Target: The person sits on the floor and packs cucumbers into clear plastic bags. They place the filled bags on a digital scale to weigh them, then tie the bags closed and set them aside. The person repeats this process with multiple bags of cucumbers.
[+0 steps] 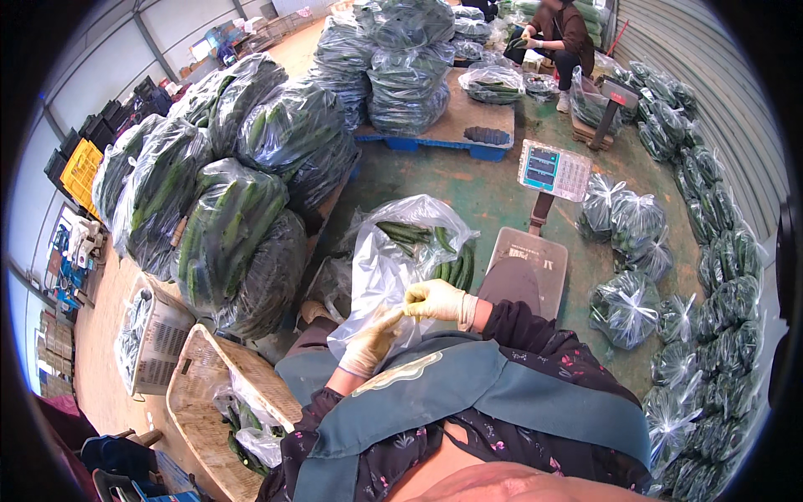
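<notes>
My left hand (370, 345), in a pale yellow glove, holds the near edge of a clear plastic bag (382, 263) over my lap. Close beside it, my right hand (433, 301), gloved too, has its fingers pinched together at the bag's edge; what lies between the fingertips is too small to tell. Beyond my hands lie cucumbers (404, 233) in the open plastic, with more cucumbers (463, 267) at its right side. To the right stands a bench scale (552, 263) with a raised display (555, 169), its platform partly hidden by my leg.
Large bags of cucumbers (232, 232) are stacked at the left, above a plastic crate (207, 357) holding cucumbers and film. Tied bags (627, 307) stand at the right, before rows along the shutter wall. Farther back are a pallet (433, 132), a second scale (618, 94) and a seated person (558, 37).
</notes>
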The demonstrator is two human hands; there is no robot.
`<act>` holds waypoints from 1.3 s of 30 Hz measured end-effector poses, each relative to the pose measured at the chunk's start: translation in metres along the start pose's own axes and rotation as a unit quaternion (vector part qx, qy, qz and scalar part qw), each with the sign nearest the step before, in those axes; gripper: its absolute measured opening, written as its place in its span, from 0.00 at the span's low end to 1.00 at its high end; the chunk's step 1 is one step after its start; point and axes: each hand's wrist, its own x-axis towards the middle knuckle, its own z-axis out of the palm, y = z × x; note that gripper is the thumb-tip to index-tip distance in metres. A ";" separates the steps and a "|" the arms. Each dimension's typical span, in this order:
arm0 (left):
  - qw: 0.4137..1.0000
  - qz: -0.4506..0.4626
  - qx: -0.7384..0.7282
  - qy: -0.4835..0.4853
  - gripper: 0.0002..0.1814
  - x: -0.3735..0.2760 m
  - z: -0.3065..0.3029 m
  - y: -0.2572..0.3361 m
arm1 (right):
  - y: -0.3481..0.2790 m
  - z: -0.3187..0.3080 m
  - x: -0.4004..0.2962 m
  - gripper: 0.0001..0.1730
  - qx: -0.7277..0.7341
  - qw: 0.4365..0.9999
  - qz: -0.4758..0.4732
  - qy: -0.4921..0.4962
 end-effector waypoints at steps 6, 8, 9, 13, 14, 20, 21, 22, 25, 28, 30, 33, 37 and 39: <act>0.568 0.265 0.778 0.036 0.19 0.013 0.004 0.040 | -0.008 -0.041 -0.016 0.11 -0.185 0.965 -0.031 0.183; 0.845 0.204 0.489 0.075 0.10 0.012 -0.019 0.045 | -0.005 -0.067 -0.020 0.12 -0.324 0.903 -0.059 0.275; 0.967 0.226 0.079 0.091 0.07 0.007 -0.039 0.041 | -0.004 -0.079 -0.022 0.13 -0.386 0.864 -0.066 0.316; 0.933 0.334 -0.065 0.115 0.09 -0.010 -0.089 0.085 | 0.027 -0.147 -0.048 0.13 -0.449 0.779 0.012 0.438; 0.936 0.330 -0.060 0.105 0.09 -0.017 -0.090 0.099 | 0.028 -0.157 -0.061 0.13 -0.422 0.784 0.029 0.454; 0.987 0.140 -0.007 0.073 0.09 -0.047 -0.018 0.177 | -0.002 -0.165 -0.087 0.38 -0.369 0.858 0.142 0.327; 0.984 0.150 0.058 0.081 0.08 -0.046 -0.010 0.181 | -0.034 -0.144 -0.089 0.45 -0.426 0.839 0.094 0.324; 0.976 0.155 0.123 0.086 0.08 -0.041 0.009 0.182 | -0.074 -0.117 -0.089 0.52 -0.480 0.815 0.049 0.321; 0.976 0.126 0.169 0.051 0.14 -0.026 0.057 0.170 | -0.142 -0.050 -0.061 0.65 -0.469 0.810 -0.259 0.238; 0.951 0.060 0.287 -0.098 0.25 -0.017 0.102 0.175 | -0.134 -0.017 -0.032 0.45 -0.446 0.873 -0.120 0.153; 0.779 0.178 0.601 0.019 0.28 0.009 0.059 0.157 | -0.080 -0.039 -0.001 0.32 -0.446 0.875 -0.082 0.169; 0.606 0.096 0.765 0.196 0.23 0.027 -0.028 0.136 | -0.059 -0.073 0.004 0.21 -0.524 0.825 -0.053 0.204; 0.558 0.104 0.759 0.320 0.12 -0.009 -0.066 0.135 | -0.066 -0.124 -0.004 0.22 -0.564 0.775 0.106 0.266; 0.601 0.131 0.729 0.300 0.15 -0.022 -0.058 0.128 | -0.071 -0.127 -0.003 0.22 -0.544 0.783 0.106 0.281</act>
